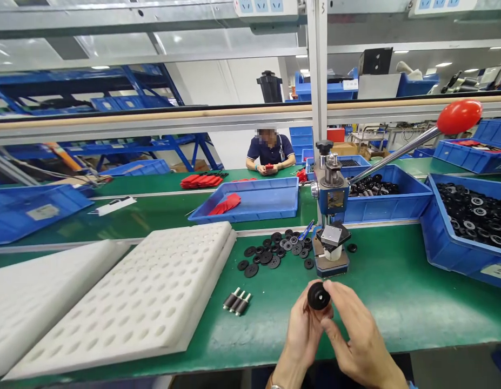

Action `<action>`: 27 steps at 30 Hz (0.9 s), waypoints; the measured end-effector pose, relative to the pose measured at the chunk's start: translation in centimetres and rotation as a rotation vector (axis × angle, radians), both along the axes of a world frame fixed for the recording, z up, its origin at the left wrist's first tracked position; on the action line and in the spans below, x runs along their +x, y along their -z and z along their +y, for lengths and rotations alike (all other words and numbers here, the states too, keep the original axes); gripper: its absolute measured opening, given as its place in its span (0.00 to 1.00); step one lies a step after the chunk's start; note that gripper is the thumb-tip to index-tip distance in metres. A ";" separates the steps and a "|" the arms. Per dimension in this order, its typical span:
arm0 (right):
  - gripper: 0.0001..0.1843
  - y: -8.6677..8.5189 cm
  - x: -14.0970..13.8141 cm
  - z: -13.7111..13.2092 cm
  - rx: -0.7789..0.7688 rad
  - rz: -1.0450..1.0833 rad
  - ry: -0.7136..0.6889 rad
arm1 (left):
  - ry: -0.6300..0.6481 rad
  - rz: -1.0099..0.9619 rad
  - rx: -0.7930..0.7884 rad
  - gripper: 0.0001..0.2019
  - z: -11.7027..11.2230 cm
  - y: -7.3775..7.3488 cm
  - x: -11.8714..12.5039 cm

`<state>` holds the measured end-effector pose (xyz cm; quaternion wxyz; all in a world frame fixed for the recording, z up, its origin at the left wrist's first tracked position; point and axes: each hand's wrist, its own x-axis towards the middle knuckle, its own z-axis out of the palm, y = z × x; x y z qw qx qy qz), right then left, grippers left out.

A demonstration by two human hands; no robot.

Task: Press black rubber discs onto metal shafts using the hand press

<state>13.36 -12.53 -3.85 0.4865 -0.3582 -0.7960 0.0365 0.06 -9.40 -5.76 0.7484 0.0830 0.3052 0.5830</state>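
A black wheel-like part (pixel 317 296) with a small pale centre is held above the front of the green bench. My left hand (pixel 302 327) grips it from the left and below. The fingertips of my right hand (pixel 355 329) close on its right edge, the thumb bent beneath. Whatever lies behind the wheel is hidden by my fingers. Beyond my hands stands a hand press (pixel 333 216) with a red-knobbed lever (pixel 459 116). Many flat black discs (pixel 270 251) lie loose to its left. Several black rollers with pale shafts (pixel 237 301) rest side by side nearer me.
White foam trays with round holes (pixel 148 292) cover the left bench. Blue bins (pixel 461 237) of black parts stand right, and a shallow blue tray (pixel 270 213) holds something red behind the discs. A person (pixel 270 148) sits across the bench, handling a red item.
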 end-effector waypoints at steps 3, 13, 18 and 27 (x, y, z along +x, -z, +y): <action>0.26 1.2 0.1 -0.2 0.017 0.078 0.071 | -0.014 -0.017 -0.008 0.14 -0.4 1.1 0.1; 0.24 3.8 0.0 0.0 0.125 -0.043 0.127 | -0.077 0.044 -0.076 0.14 -1.5 2.6 0.5; 0.12 4.3 0.0 -0.2 0.040 0.040 0.103 | -0.032 -0.002 -0.068 0.15 -1.8 3.0 0.7; 0.13 4.3 0.1 -0.6 -0.015 0.040 0.122 | -0.028 -0.037 -0.116 0.11 -1.9 3.2 1.1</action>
